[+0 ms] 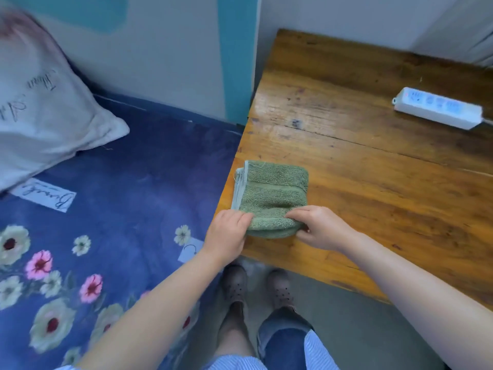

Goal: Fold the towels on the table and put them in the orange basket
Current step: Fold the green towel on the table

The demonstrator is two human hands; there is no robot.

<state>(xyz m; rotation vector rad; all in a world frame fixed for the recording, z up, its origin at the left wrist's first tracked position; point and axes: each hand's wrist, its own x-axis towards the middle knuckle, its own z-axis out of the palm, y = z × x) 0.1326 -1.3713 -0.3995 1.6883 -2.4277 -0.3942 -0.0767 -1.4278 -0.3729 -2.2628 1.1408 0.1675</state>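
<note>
Gripping the near edge of a folded green towel (272,193), both hands sit close together at the corner of the wooden table (373,182). The left hand (229,233) has its fingers curled over the towel's near left corner, with the fingertips on top of the cloth. The right hand (317,225) pinches the near right end of the towel, fingers lying across the top and thumb tucked against the rolled edge below. Between the two hands the near edge bulges in a rounded fold, while the rest of the towel lies flat on the table just beyond the fingers, its pale hemmed edges stacked along the side beyond the left hand.

Well beyond the right hand and further to its outer side, a white power strip (437,108) lies on the table near the wall. To the outer side of the left hand is a bed with a blue flowered cover (106,209), and a pale pillow (45,108) with script lettering rests on it, far beyond that hand. Below the hands, on the grey floor, the person's feet show in brown perforated clogs (234,284).
</note>
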